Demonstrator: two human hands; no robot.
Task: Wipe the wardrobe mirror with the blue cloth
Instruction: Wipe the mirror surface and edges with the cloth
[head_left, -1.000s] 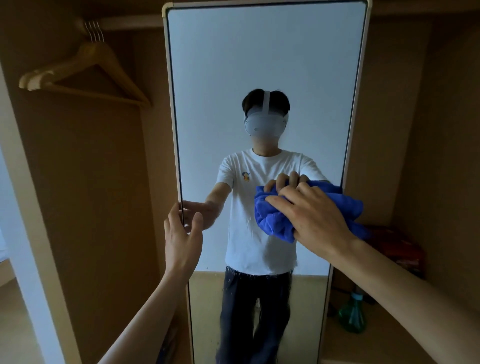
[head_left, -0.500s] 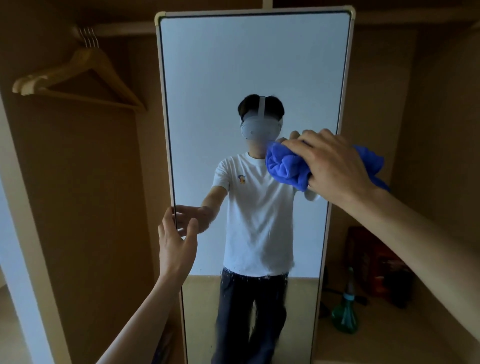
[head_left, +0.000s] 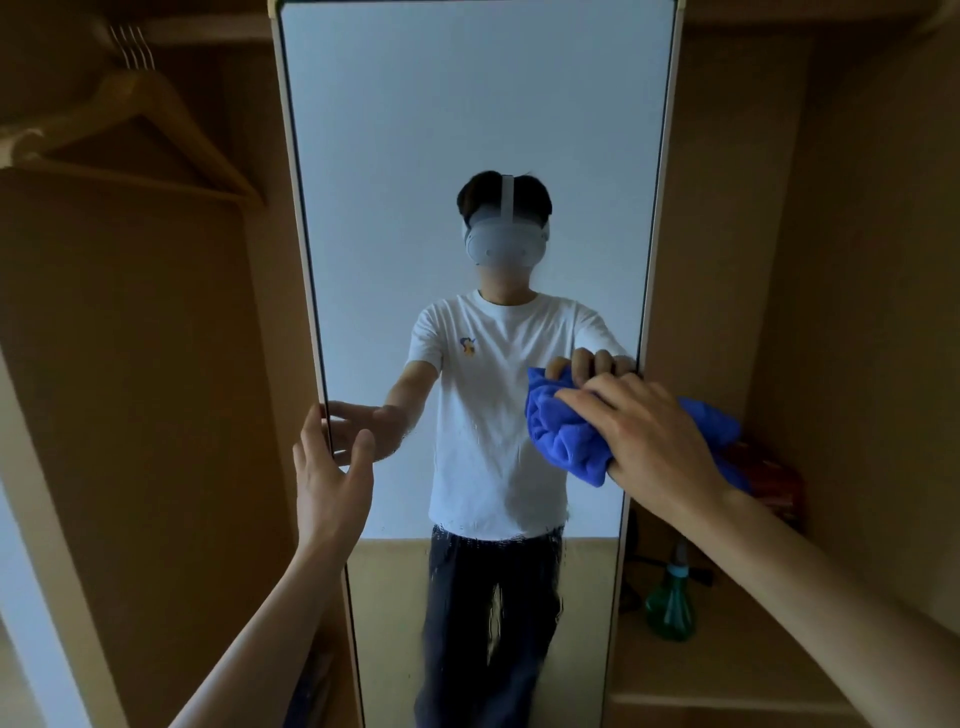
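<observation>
- Bunched into a wad against the wardrobe mirror (head_left: 467, 130), close to its right edge and about halfway up: the blue cloth (head_left: 566, 436).
- Gripped by the right hand (head_left: 660, 431), with fingers curled over the top of the wad and the palm pressing it to the glass.
- Spilling out of that hand on both sides: a thick fold to the left of the knuckles, a looser tail to the right, past the mirror frame.
- Flat and relaxed at the mirror's left edge, the left hand (head_left: 330, 473), fingers straight and touching the frame, thumb spread apart, holding nothing.
- Well apart from the cloth, across the width of the glass.
- Streaked with wet marks on the lower part of the glass.
- In the left compartment, a wooden hanger (head_left: 140, 124) on the rail.
- On the right shelf, a green bottle (head_left: 670, 613), with a red object (head_left: 763, 473) behind the cloth's tail.
</observation>
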